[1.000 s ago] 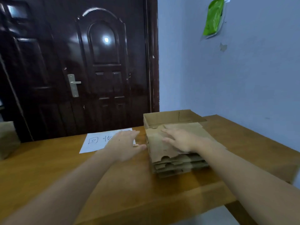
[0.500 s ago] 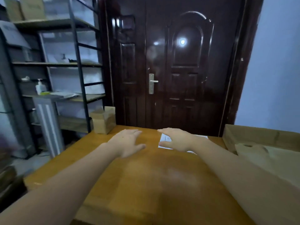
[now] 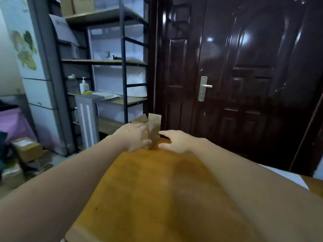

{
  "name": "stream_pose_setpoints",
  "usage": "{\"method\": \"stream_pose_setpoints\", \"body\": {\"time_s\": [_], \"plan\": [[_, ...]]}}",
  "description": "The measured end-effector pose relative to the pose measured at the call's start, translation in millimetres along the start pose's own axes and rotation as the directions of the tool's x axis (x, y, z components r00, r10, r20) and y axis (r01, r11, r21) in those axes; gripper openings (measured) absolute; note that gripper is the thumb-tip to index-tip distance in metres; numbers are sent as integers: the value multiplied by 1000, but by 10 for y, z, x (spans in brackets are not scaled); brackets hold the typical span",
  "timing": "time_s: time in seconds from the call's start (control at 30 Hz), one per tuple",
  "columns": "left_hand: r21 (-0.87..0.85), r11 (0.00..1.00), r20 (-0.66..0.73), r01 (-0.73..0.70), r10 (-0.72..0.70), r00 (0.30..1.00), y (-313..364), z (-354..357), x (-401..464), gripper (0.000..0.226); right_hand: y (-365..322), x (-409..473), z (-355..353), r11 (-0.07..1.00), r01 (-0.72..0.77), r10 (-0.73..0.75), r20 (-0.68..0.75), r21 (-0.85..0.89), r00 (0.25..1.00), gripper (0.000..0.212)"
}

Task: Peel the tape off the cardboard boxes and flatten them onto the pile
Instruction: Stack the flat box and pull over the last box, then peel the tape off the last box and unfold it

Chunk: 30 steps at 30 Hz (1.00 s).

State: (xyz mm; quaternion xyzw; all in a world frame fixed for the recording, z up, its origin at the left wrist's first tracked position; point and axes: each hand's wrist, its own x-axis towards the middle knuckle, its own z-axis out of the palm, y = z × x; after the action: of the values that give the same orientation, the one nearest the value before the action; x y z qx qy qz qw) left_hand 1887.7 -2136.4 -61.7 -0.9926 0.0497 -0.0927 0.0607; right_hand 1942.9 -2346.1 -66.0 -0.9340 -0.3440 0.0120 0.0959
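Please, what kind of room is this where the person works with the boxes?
Probably a small storeroom or back room of a home or shop. A metal shelf rack holds cartons and a pump bottle, more cartons sit on the floor, and a wooden table stands by a dark door.

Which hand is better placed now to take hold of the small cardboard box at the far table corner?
Left. The left hand already overlaps the small cardboard box, fingers at its near side. The right hand hovers open beside it, apparently not touching.
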Motion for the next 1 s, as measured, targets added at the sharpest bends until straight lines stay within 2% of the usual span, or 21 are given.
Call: {"method": "stream_pose_setpoints", "body": {"time_s": [0.23,0.37,0.5,0.57,0.73,0.9,1.0], "plan": [[25,996,-104,88,-85,991,-382,455,784,56,6,876,254,998,55,-55,-11,27,998,74],[64,990,-95,123,-117,989,-371,722,1068,57,131,1104,405,998,48,-47,-33,47,998,76],[3,984,-204,176,-172,964,-309,729,1221,30,254,1158,459,995,31,-23,-86,99,996,81],[-45,983,-221,176,-182,958,-290,746,1238,26,326,1134,455,991,27,-9,-136,131,991,82],[-129,991,-255,41,-74,964,37,685,1035,8,508,863,424,979,0,43,-205,204,978,85],[-243,954,-282,-176,104,954,660,512,565,9,697,292,382,972,-21,50,-115,236,992,86],[-291,914,-327,-282,182,927,1031,439,269,8,799,-181,389,959,-18,57,-128,283,990,85]]}}
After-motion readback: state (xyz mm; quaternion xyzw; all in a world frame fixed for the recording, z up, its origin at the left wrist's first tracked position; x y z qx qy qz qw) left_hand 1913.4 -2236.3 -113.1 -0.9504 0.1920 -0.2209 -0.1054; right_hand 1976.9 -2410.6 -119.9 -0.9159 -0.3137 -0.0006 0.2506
